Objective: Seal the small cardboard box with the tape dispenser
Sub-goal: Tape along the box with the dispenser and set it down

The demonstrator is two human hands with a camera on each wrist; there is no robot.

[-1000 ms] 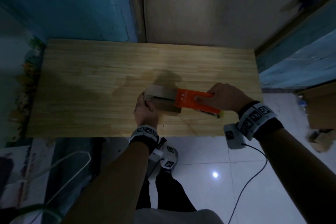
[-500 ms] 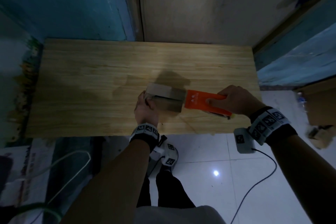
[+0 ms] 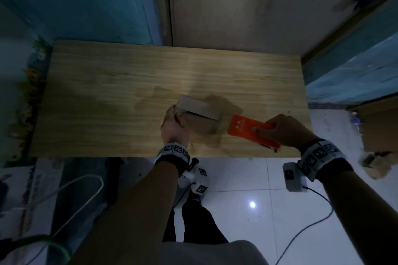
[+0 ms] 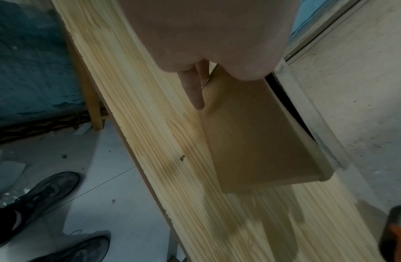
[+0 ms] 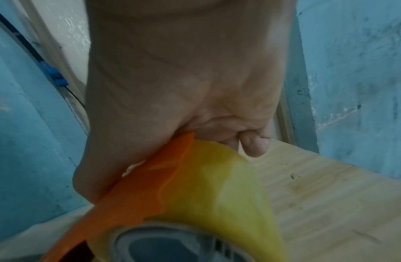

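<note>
A small brown cardboard box point(image 3: 199, 114) sits near the front middle of the wooden table point(image 3: 107, 84); a dark slit runs along its top between the flaps. My left hand point(image 3: 173, 123) grips the box's left end, and in the left wrist view a finger point(image 4: 192, 90) lies along the box's near side point(image 4: 258, 134). My right hand point(image 3: 280, 130) grips the orange tape dispenser point(image 3: 247, 129) just right of the box, its nose a little clear of the box's right edge. In the right wrist view the dispenser point(image 5: 136, 191) carries a yellowish tape roll point(image 5: 217, 186).
The table butts against a blue wall point(image 3: 75, 0) and a pale door point(image 3: 237, 2). Cardboard pieces point(image 3: 379, 135) lie on the floor at right. A cable point(image 3: 305, 232) trails from my right wrist across the white tiles. My shoes point(image 4: 49, 191) stand under the table's front edge.
My right hand has pulled the orange dispenser rightward, from on top of the box to just past its right edge. The left hand has kept its hold on the box.
</note>
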